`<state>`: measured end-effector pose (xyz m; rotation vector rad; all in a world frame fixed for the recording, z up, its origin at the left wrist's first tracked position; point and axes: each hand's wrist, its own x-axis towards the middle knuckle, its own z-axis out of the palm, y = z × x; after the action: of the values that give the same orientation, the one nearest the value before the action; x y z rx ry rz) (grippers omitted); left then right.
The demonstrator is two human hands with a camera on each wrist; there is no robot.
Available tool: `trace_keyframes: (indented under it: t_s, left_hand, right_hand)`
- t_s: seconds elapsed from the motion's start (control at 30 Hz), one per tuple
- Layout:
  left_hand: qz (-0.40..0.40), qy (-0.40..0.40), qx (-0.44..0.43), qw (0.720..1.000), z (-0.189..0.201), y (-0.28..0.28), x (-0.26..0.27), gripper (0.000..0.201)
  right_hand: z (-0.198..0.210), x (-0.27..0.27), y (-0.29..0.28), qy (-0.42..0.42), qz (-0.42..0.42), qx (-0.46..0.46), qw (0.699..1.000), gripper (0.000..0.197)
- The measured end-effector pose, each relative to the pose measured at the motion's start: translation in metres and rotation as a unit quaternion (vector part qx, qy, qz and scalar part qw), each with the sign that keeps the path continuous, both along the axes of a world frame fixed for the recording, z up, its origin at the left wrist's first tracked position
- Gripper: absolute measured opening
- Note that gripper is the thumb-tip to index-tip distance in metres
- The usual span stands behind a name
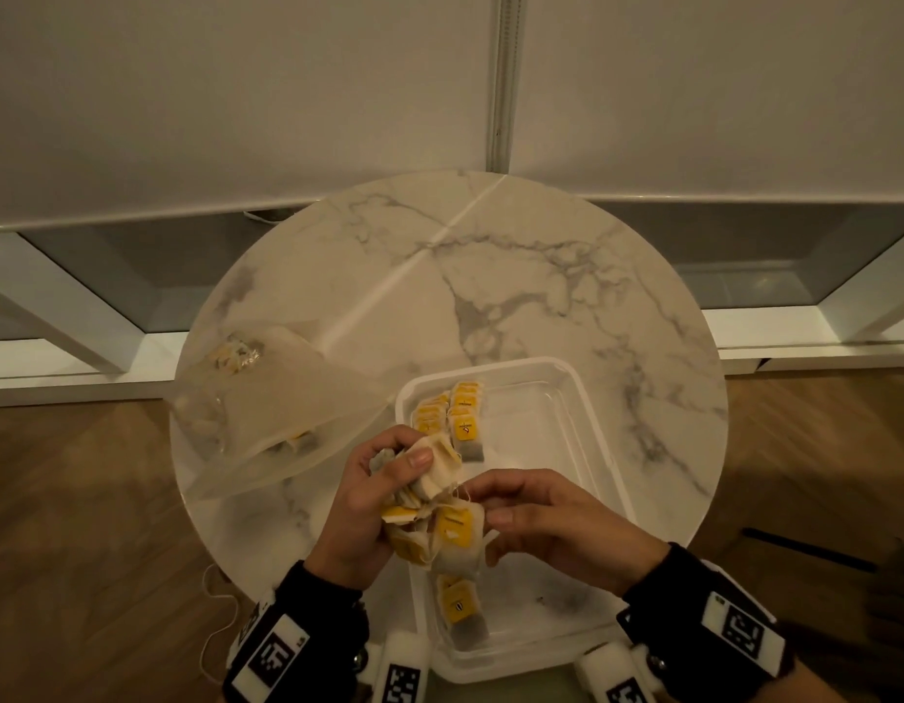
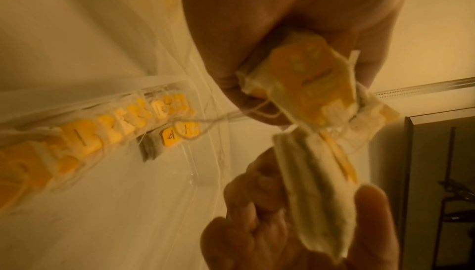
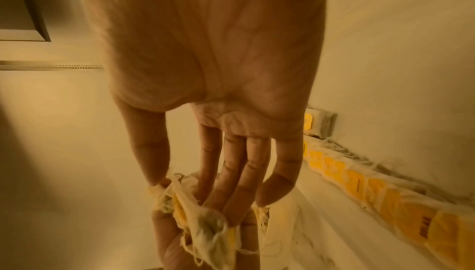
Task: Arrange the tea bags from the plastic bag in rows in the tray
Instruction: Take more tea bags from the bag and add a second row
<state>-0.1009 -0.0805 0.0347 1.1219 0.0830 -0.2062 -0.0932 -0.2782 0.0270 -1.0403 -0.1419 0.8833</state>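
Note:
Over the tray's left edge, my left hand (image 1: 406, 456) grips a bunch of tea bags (image 1: 429, 479) with yellow tags. My right hand (image 1: 485, 504) pinches one tea bag (image 1: 457, 542) at the bunch's lower side, thumb against fingers; its strings are still tangled in the bunch. The left wrist view shows that tea bag (image 2: 316, 193) hanging below the bunch (image 2: 311, 83). A row of tea bags (image 1: 460, 413) stands along the left wall of the clear plastic tray (image 1: 607, 449), and a single tea bag (image 1: 460, 611) lies at its near end. The plastic bag (image 1: 267, 398) lies to the left with a few tea bags inside.
The tray sits on a round marble table (image 1: 490, 276), near its front edge. The plastic bag overhangs the table's left rim. The tray's right part holds nothing. Wooden floor (image 1: 74, 499) surrounds the table, and a white wall stands behind it.

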Motion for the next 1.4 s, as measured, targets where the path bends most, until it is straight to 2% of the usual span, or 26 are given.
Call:
trace_keyframes:
  t_s: [0.1,0.17,0.27,0.5,0.57,0.67,0.73,0.87,0.97,1.03,1.17,1.3,1.4]
  left_hand:
    - [0.01,0.005,-0.008,1.0,0.002,-0.001,0.002,0.024]
    - [0.014,0.006,-0.015,1.0,0.003,-0.001,0.002,0.032]
    - [0.018,0.006,-0.024,1.0,0.006,-0.001,0.001,0.044]
    - [0.018,-0.032,0.003,0.999,0.009,0.007,0.0,0.041]
    - [0.016,-0.039,0.027,0.999,0.008,0.009,0.0,0.037]
    - [0.017,-0.047,0.053,0.997,0.007,0.012,-0.002,0.015]
    - [0.008,-0.067,0.076,0.995,0.007,0.014,-0.004,0.012]
    - [-0.018,-0.105,0.14,0.984,0.01,0.015,-0.005,0.013]
    - [-0.025,-0.099,0.158,0.982,0.009,0.012,-0.006,0.039]
    - [-0.026,-0.092,0.159,0.983,0.008,0.01,-0.006,0.045]
    - [-0.025,-0.09,0.168,0.981,0.004,0.007,-0.008,0.045]
    - [-0.02,-0.09,0.168,0.982,0.003,0.004,-0.008,0.046]
    - [-0.019,-0.09,0.167,0.982,0.001,0.003,-0.008,0.04]
  right_hand:
    - [0.002,-0.002,0.004,-0.038,0.013,-0.011,0.999,0.032]
    - [0.002,-0.003,0.007,-0.067,0.014,-0.033,0.997,0.032]
    - [0.002,-0.004,0.007,-0.102,-0.016,-0.066,0.992,0.024]
    - [0.011,0.001,-0.007,-0.203,-0.092,-0.117,0.968,0.019]
    - [0.016,0.001,-0.013,-0.235,-0.113,-0.138,0.955,0.021]
    - [0.021,0.003,-0.024,-0.284,-0.129,-0.16,0.937,0.017]
    - [0.024,0.004,-0.032,-0.302,-0.123,-0.159,0.932,0.015]
    - [0.026,0.005,-0.048,-0.266,-0.085,-0.116,0.953,0.018]
    - [0.025,0.004,-0.05,-0.201,-0.084,-0.074,0.973,0.018]
    - [0.025,0.004,-0.048,-0.153,-0.093,-0.05,0.983,0.023]
    - [0.026,0.003,-0.045,-0.169,-0.066,-0.091,0.979,0.023]
    - [0.026,0.004,-0.045,-0.171,-0.083,-0.121,0.974,0.021]
    - [0.028,0.004,-0.045,-0.182,-0.078,-0.14,0.97,0.021]
